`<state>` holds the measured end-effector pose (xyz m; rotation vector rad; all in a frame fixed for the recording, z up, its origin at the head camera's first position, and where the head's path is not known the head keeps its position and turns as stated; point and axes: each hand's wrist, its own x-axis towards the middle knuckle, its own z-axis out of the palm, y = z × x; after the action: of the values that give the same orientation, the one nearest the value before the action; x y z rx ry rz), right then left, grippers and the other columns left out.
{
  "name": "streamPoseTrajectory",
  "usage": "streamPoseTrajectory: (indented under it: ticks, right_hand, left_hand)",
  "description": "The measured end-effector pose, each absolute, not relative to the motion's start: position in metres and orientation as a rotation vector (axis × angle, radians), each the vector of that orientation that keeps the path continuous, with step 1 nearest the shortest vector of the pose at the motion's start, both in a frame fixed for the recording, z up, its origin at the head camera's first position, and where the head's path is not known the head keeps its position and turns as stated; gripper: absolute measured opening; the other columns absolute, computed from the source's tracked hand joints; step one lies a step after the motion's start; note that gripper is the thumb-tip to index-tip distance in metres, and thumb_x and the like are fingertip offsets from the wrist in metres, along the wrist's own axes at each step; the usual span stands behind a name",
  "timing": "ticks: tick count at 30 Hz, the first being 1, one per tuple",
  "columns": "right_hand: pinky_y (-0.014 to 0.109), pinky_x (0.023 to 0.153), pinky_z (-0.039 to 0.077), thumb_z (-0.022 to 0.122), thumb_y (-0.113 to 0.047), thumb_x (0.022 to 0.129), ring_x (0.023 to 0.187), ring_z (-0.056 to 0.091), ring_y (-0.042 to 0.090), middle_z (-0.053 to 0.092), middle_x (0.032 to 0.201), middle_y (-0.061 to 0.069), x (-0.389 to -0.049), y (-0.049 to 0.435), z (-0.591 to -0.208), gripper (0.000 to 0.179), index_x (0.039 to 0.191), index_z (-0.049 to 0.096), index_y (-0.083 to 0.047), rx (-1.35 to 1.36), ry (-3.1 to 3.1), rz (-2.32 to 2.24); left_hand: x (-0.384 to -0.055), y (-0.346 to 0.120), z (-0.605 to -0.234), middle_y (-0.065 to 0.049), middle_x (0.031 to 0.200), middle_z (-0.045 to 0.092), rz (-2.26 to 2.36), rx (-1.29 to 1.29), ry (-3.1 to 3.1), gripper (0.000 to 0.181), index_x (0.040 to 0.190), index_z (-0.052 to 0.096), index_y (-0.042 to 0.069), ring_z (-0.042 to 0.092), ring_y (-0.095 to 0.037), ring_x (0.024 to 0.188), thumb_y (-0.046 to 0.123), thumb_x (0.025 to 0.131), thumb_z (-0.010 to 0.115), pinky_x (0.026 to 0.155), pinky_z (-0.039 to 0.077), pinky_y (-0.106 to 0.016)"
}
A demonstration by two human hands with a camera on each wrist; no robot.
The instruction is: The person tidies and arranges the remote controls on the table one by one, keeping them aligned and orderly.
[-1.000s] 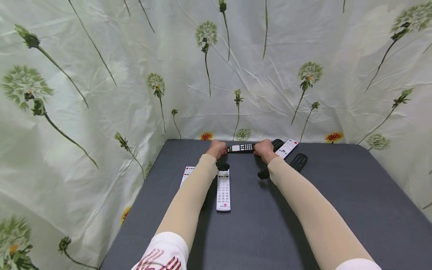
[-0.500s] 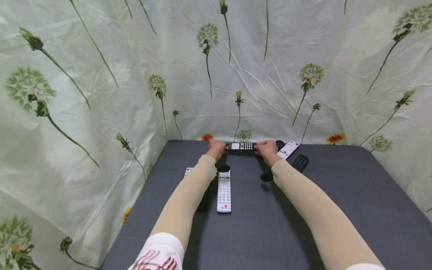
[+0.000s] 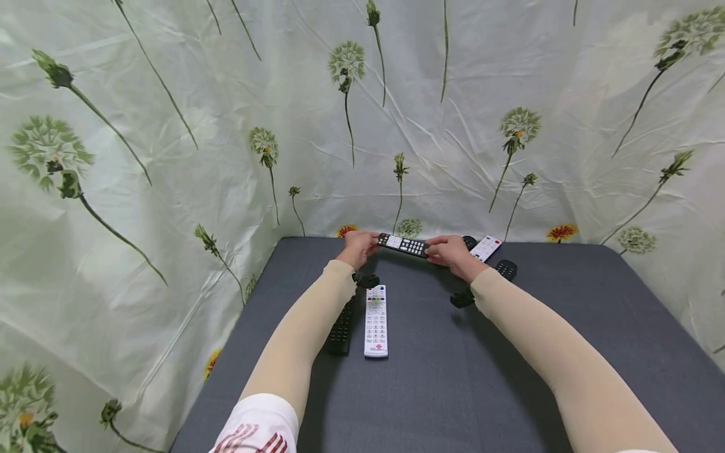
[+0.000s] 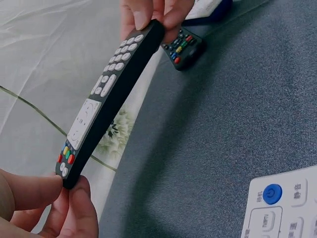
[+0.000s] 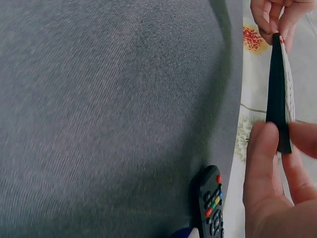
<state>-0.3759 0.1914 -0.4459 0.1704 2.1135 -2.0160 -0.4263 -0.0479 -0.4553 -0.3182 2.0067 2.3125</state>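
Note:
Between both hands, a black remote control (image 3: 403,245) with white buttons is held above the far edge of the table, its right end a little lower in the head view. My left hand (image 3: 359,248) pinches the end with the coloured buttons, thumb on top in the left wrist view. At the other end, my right hand (image 3: 451,253) pinches the remote between thumb and fingers. The right wrist view shows the remote (image 5: 278,94) edge-on, raised off the cloth. Nearest to my left wrist lies a white remote (image 3: 376,322).
A black remote (image 3: 340,332) lies beside the white one, partly under my left forearm. To the right of my right hand are another white remote (image 3: 486,248), a black remote (image 3: 506,270) and one more black remote (image 5: 210,201). A flowered curtain hangs behind the grey table (image 3: 419,390).
The held black remote has risen from the table's far edge and tilted, its right end now lower. Both hands lifted with it, and the forearms moved slightly apart.

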Motion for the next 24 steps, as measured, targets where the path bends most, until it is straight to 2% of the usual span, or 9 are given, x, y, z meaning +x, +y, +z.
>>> streamPoseTrajectory:
  ticks: [4, 9, 12, 17, 20, 24]
  right_hand:
    - [0.045, 0.102, 0.049, 0.059, 0.009, 0.095, 0.08, 0.067, 0.013, 0.054, 0.112, 0.017, -0.373, 0.194, -0.447, 0.04, 0.134, 0.051, 0.014, 0.09, 2.071, -2.001]
    - [0.034, 0.086, 0.059, 0.06, 0.013, 0.092, 0.077, 0.068, 0.013, 0.06, 0.096, 0.01, -0.367, 0.195, -0.449, 0.036, 0.127, 0.052, 0.015, 0.06, 2.011, -1.964]
    - [0.031, 0.08, 0.06, 0.061, 0.013, 0.091, 0.076, 0.068, 0.014, 0.06, 0.098, 0.011, -0.361, 0.195, -0.45, 0.037, 0.127, 0.052, 0.014, 0.062, 2.0, -1.919]
    - [0.033, 0.083, 0.059, 0.061, 0.014, 0.089, 0.079, 0.068, 0.015, 0.055, 0.109, 0.016, -0.352, 0.193, -0.454, 0.049, 0.136, 0.048, 0.013, 0.026, 2.005, -1.866]
    - [0.035, 0.084, 0.059, 0.061, 0.015, 0.089, 0.08, 0.068, 0.015, 0.057, 0.108, 0.016, -0.346, 0.193, -0.458, 0.054, 0.141, 0.045, 0.012, -0.022, 2.007, -1.84]
    - [0.036, 0.085, 0.059, 0.061, 0.014, 0.089, 0.081, 0.068, 0.015, 0.058, 0.104, 0.015, -0.336, 0.193, -0.463, 0.054, 0.14, 0.045, 0.013, -0.084, 2.013, -1.816]
  left_hand:
    - [-0.426, -0.05, -0.454, -0.022, 0.119, 0.067, 2.302, -0.274, 2.005, 0.026, 0.112, 0.073, -0.008, 0.068, -0.025, 0.09, -0.015, 0.09, 0.063, 0.099, 0.051, -0.047]
    - [-0.424, -0.052, -0.452, -0.02, 0.116, 0.067, 2.265, -0.243, 2.002, 0.021, 0.108, 0.075, -0.006, 0.069, -0.026, 0.092, -0.013, 0.09, 0.066, 0.101, 0.051, -0.047]
    - [-0.423, -0.051, -0.449, -0.021, 0.113, 0.068, 2.242, -0.219, 2.001, 0.019, 0.105, 0.075, -0.007, 0.069, -0.027, 0.092, -0.012, 0.089, 0.067, 0.1, 0.051, -0.048]
    - [-0.421, -0.049, -0.446, -0.023, 0.111, 0.069, 2.227, -0.174, 1.991, 0.018, 0.104, 0.075, -0.009, 0.071, -0.028, 0.093, -0.014, 0.088, 0.068, 0.099, 0.051, -0.048]
    - [-0.42, -0.047, -0.446, -0.023, 0.114, 0.068, 2.196, -0.114, 2.0, 0.018, 0.105, 0.075, -0.009, 0.071, -0.028, 0.094, -0.014, 0.089, 0.067, 0.1, 0.05, -0.049]
    - [-0.418, -0.046, -0.448, -0.022, 0.119, 0.066, 2.11, -0.02, 2.052, 0.02, 0.109, 0.074, -0.008, 0.07, -0.029, 0.096, -0.011, 0.091, 0.067, 0.101, 0.05, -0.051]
